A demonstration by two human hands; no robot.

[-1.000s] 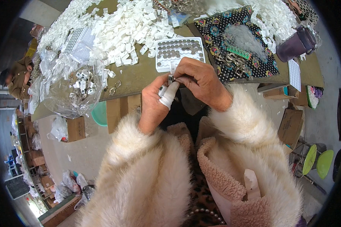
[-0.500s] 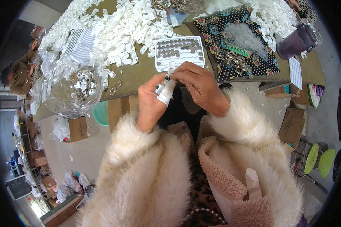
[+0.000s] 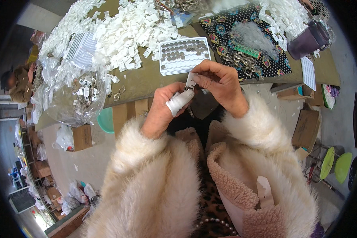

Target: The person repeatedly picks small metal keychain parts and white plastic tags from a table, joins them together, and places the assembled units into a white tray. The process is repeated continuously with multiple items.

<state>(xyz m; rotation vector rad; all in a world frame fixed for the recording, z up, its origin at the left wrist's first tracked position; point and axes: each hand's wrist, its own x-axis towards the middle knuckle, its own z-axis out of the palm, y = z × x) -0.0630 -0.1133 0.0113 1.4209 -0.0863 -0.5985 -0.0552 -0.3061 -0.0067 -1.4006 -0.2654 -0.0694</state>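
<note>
At table [image 3: 146,81] edge, near centre: left hand [image 3: 164,109], thumb capped in white finger cot [image 3: 179,102], fingers closed on lower end of small white plastic piece [image 3: 191,79]. Right hand [image 3: 222,85] pinching upper end of same piece from above. Piece held in air just in front of white tray [image 3: 183,55] with rows of round dark discs.

Olive-brown table top; large heap of white plastic pieces [image 3: 123,27] spread across upper left. Clear plastic bag [image 3: 73,95] of small white and metal parts at left edge. Patterned dark cloth [image 3: 242,43] with metal rings at right; purple container [image 3: 307,39] beyond. Grey floor with cardboard boxes [image 3: 305,127]; teal basin [image 3: 106,120] under table.

Contact points under right fingers hidden. Second person [image 3: 20,81] at far left, small and unclear. Fur sleeves covering both forearms.
</note>
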